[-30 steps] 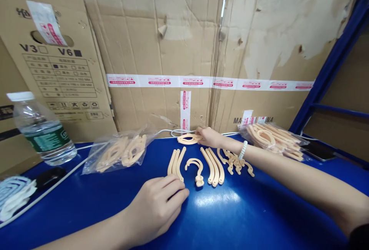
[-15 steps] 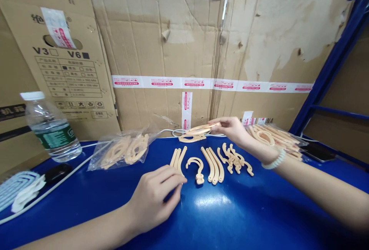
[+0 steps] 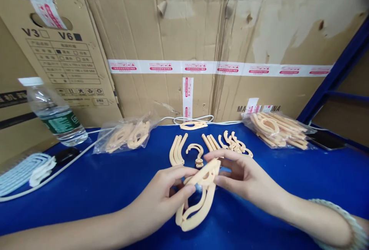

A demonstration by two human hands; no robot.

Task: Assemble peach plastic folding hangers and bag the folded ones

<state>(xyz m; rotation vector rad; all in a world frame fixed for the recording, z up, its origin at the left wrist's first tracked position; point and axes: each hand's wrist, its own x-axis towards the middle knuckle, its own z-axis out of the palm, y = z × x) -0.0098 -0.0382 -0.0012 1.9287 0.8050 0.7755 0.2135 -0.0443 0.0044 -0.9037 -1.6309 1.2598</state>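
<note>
A beige folded clothes hanger is held up tilted over the blue table. My left hand pinches its left side between thumb and fingers. On its upper right end, my right hand has a grip with thumb and fingertips. Behind my hands lie several loose curved hanger arms, with more arms to their right, partly hidden by my right hand. Between the two groups is a hook with a small round base. A pile of loose hooks sits farther right. One more folded hanger rests at the back.
Clear bags of hanger parts lie at back left and back right, the latter beside a dark phone. A water bottle, a white cable and a light blue item are leftward. Cardboard walls the back.
My right hand has brought a folded hanger from the back of the table toward me. My left hand has left the loose arms and now grips that hanger too. The view has tilted down.
</note>
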